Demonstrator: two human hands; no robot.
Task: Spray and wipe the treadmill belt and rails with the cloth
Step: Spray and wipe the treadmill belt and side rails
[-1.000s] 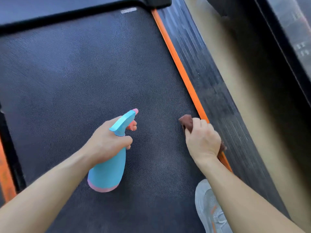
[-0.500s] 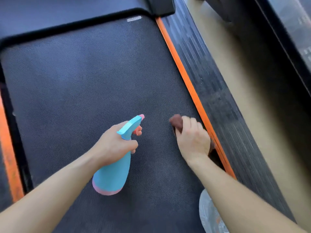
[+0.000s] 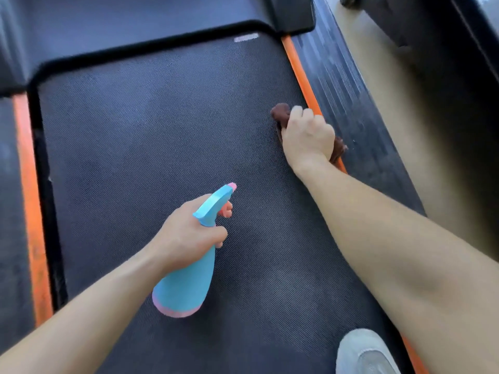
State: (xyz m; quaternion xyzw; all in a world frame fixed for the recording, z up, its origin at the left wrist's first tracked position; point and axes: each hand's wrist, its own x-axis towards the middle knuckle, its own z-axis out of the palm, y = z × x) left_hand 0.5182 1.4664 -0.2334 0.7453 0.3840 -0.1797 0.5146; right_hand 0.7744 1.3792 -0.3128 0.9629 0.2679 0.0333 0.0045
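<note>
Head view: the spray bottle [image 3: 186,276] is blue with a pink base and a pink nozzle tip. Its long axis runs from the base at lower left to the nozzle at upper right, and the nozzle points toward the front right part of the treadmill belt [image 3: 162,130]. The left hand [image 3: 186,236] holds it above the belt. The fingers are curled around the neck, and one lies on the pink trigger.

The brown cloth [image 3: 280,113] is bunched at the right edge of the belt and touches the orange strip [image 3: 299,68]. The right hand [image 3: 307,136] presses on it with the fingers curled and close together, so it covers most of the cloth. Only one end shows ahead of the fingers and one end behind the palm.

Beyond the strip is the ribbed right rail [image 3: 351,103]. The right forearm crosses the belt and hides part of the strip. A grey shoe [image 3: 361,352] stands on the belt at the lower right.
</note>
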